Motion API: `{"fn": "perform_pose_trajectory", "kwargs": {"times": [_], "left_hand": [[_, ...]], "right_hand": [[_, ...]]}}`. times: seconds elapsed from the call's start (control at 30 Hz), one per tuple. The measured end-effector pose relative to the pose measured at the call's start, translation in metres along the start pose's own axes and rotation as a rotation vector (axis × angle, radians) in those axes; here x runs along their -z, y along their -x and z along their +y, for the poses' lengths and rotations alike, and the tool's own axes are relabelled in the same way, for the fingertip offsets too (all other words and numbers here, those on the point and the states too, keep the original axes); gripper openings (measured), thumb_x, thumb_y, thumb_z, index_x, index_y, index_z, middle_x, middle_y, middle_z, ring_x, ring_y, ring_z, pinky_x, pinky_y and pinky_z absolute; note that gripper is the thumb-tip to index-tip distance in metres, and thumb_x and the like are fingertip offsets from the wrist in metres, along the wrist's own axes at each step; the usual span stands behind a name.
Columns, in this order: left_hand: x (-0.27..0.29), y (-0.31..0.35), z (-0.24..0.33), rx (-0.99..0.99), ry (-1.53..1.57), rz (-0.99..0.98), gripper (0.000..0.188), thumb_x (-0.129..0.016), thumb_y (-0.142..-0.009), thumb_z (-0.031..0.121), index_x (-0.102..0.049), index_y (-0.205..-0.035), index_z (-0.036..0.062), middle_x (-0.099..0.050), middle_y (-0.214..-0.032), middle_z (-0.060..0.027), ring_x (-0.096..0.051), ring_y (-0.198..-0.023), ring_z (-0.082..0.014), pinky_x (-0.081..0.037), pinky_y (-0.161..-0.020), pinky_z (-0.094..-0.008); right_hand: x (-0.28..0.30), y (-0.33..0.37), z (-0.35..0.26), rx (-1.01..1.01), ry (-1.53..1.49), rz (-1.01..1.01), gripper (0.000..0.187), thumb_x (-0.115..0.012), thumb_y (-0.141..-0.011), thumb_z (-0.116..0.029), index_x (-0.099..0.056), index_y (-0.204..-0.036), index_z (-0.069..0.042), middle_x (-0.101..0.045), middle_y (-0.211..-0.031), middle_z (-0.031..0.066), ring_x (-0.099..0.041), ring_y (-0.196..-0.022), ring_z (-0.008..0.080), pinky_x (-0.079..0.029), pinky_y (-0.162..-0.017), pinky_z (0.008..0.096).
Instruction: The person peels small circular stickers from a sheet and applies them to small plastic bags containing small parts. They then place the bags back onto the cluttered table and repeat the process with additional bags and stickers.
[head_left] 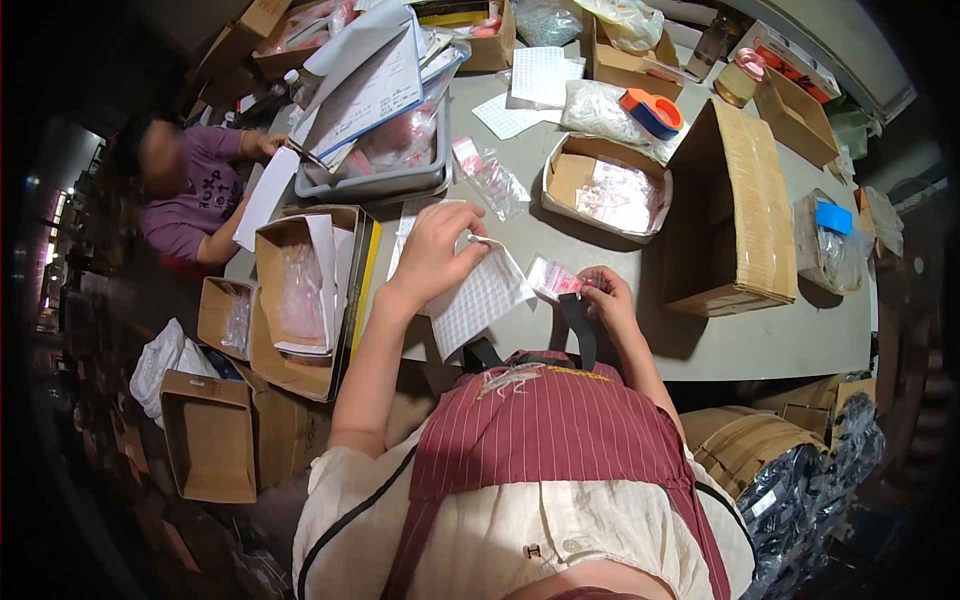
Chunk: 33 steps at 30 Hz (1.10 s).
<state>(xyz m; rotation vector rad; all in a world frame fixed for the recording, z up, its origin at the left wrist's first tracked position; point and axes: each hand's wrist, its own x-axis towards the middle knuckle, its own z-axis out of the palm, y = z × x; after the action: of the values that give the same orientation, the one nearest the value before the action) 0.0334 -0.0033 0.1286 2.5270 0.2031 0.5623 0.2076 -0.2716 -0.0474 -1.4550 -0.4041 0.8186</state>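
Observation:
My left hand (pixel 435 252) pinches the upper edge of a white sheet of small stickers in rows (pixel 483 300), which hangs tilted over the near table edge. Another printed sheet lies partly under that hand. My right hand (pixel 610 298) is closed on a small clear plastic bag with pink and white print (pixel 555 278), just right of the sheet. Beyond my hands, more clear bags with pink print (pixel 492 178) lie on the table. A shallow cardboard tray (pixel 553 188) farther right holds similar printed packets.
A grey bin (pixel 445 150) heaped with papers stands at the far left, where a person in a purple shirt (pixel 195 190) holds a paper. On the right stands a tall cardboard box (pixel 765 210). An orange and blue tape roll (pixel 652 112) sits behind the tray. Boxes (pixel 205 430) are stacked lower left.

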Motion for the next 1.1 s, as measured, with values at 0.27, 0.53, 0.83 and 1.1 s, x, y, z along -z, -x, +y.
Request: {"fn": "perform_pose_trajectory", "kwargs": {"times": [0.27,0.53,0.83,1.1], "left_hand": [[-0.034,0.013,-0.018,0.452,0.613,-0.091,0.014,-0.07,-0.091,0.002,-0.069,-0.105,0.0013,-0.07,-0.099,-0.0014,-0.064,-0.095,-0.0082,-0.05,-0.084,-0.0238],[-0.038,0.002,-0.022,0.511,0.887,-0.062,0.016,-0.067,-0.095,0.001,-0.069,-0.111,0.0018,-0.063,-0.093,0.0033,-0.055,-0.085,-0.0034,-0.046,-0.078,-0.0198],[-0.097,0.015,-0.062,0.333,0.626,0.26,0.042,-0.077,-0.087,0.017,-0.065,-0.125,0.0042,-0.068,-0.113,-0.0049,-0.065,-0.106,-0.0157,-0.053,-0.096,-0.0346],[-0.079,0.022,-0.03,0.417,0.599,0.309,0.027,-0.07,-0.094,0.014,-0.065,-0.118,0.0012,-0.073,-0.105,-0.0099,-0.07,-0.098,-0.0202,-0.055,-0.089,-0.0356]], "right_hand": [[0.006,0.001,0.0,-0.056,-0.041,-0.027,0.022,-0.063,-0.088,0.005,-0.068,-0.11,0.0,-0.069,-0.087,0.0029,-0.063,-0.074,0.01,-0.051,-0.068,0.0249],[-0.01,0.001,-0.039,-0.072,-0.15,-0.106,0.024,-0.059,-0.087,-0.001,-0.069,-0.109,0.001,-0.066,-0.082,0.0015,-0.058,-0.071,0.0076,-0.045,-0.065,0.0207],[-0.041,-0.006,-0.065,-0.065,-0.009,-0.406,0.076,-0.068,-0.083,-0.018,-0.045,-0.153,-0.003,-0.05,-0.069,-0.0034,-0.046,-0.054,0.0067,-0.033,-0.049,0.0247],[-0.055,-0.019,-0.055,0.107,-0.12,-0.269,0.041,-0.061,-0.093,-0.009,-0.061,-0.132,0.004,-0.061,-0.085,-0.0027,-0.049,-0.061,0.0026,-0.036,-0.054,0.0193]]}}
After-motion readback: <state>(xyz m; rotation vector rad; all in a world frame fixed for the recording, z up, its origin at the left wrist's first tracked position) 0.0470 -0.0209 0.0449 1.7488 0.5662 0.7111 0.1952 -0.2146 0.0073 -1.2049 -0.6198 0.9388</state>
